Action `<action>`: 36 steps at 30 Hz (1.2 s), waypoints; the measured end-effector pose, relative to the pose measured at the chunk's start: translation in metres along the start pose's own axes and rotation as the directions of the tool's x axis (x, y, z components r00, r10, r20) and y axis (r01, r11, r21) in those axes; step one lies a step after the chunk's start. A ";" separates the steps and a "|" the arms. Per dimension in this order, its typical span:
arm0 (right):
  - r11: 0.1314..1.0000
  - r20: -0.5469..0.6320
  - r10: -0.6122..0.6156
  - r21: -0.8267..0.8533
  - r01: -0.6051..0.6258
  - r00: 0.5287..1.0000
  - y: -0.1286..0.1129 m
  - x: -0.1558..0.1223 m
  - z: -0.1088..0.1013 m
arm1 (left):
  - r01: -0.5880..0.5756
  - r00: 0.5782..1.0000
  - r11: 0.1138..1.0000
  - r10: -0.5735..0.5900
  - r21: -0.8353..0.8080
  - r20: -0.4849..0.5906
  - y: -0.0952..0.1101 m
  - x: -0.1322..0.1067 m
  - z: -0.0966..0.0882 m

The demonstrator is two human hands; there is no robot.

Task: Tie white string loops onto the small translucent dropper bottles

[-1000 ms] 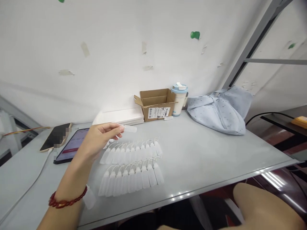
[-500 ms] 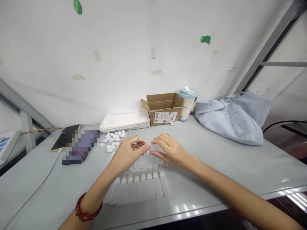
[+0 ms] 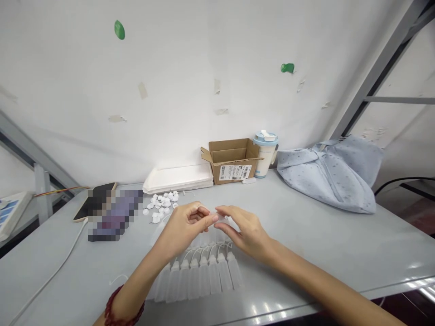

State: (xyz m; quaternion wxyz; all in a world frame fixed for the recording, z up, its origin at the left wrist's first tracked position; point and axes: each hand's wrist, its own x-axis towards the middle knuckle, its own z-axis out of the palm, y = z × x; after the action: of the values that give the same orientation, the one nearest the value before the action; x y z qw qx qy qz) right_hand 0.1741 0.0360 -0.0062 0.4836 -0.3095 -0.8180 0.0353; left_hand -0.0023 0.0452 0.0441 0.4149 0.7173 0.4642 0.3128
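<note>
So, btls (image 3: 204,277) on gry tbl (image 3: 306,226), wht wall (image 3: 176,68)

Lidded cup (image 3: 265,156), bluish cloth (image 3: 322,179), probably phone (image 3: 96,199)

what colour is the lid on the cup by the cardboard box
The lid is light blue, white on top; head view.

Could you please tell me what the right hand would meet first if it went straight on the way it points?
The right hand would probably meet the left hand first, at its fingertips, though depth is hard to judge from this one view.
</note>
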 end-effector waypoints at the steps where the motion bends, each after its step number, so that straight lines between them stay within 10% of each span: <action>1: 1.000 0.006 0.017 0.025 -0.017 1.000 -0.001 0.000 0.000 | 0.003 1.000 1.000 -0.003 0.009 -0.003 0.000 0.000 0.000; 7: 0.922 0.108 0.253 0.274 -0.273 0.961 -0.013 0.006 -0.005 | -0.041 0.999 0.992 0.042 0.119 -0.009 -0.001 -0.001 0.001; 12: 0.514 0.367 0.532 0.575 -0.636 0.763 -0.013 0.016 -0.012 | -0.173 0.974 0.944 0.206 0.280 -0.093 0.002 -0.005 -0.001; 21: 0.181 0.483 0.559 0.722 -0.668 0.674 -0.010 0.023 -0.021 | -0.507 0.825 0.676 0.560 0.535 0.074 -0.005 -0.009 0.004; 30: 0.407 0.672 0.477 0.403 -0.820 0.567 0.008 0.027 -0.050 | -0.553 0.807 0.563 0.544 0.614 0.228 0.007 -0.013 0.022; 36: 0.697 0.912 0.251 0.062 -0.714 0.324 0.016 0.027 -0.075 | -0.569 0.820 0.533 0.427 0.626 0.381 0.015 -0.035 0.051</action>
State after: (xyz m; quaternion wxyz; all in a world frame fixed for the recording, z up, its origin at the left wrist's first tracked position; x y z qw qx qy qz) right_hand 0.2333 0.0457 0.0488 0.0365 -0.3633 -0.7707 0.5222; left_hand 0.0330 -0.0058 0.0319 0.0346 0.9474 0.2831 0.1448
